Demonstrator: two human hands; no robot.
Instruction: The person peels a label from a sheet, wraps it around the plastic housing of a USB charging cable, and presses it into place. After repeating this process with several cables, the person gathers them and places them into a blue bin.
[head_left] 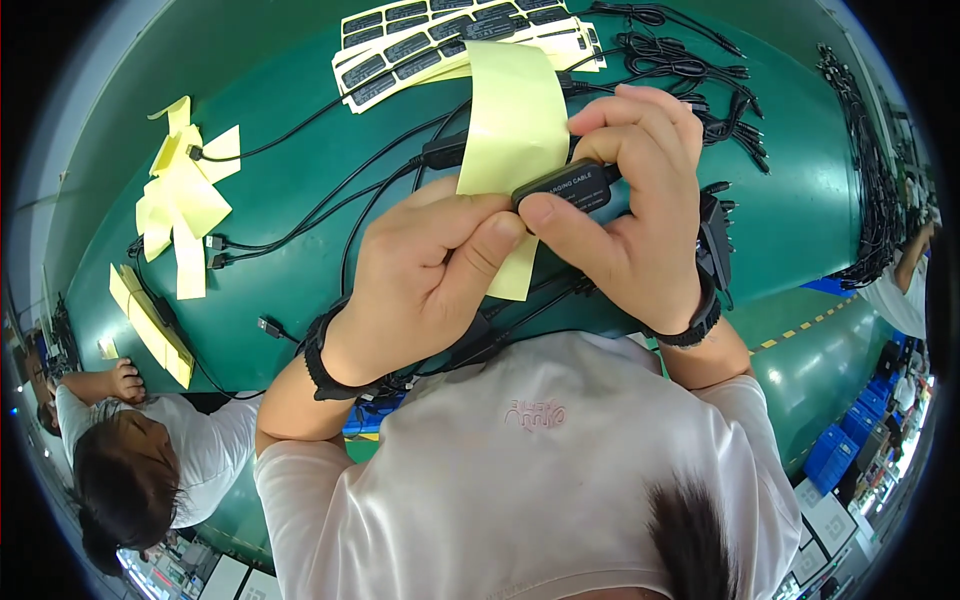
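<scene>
Over the table [270,182], the black box [575,190] is gripped by the right hand [650,215], thumb on its face; its left end is pinched by the left hand's [425,265] thumb and forefinger. Steadied so, edges are best smoothed outward, gently.

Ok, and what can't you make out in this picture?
In the head view:
Black plastic oblong cable module: underside turned away.
Bare left hand: exact grip hidden by its own thumb and forefinger.
Glossy yellow paper strip: middle hidden behind that hand and the module.
Black cable bundle, far right: strands too fine to count.
</scene>
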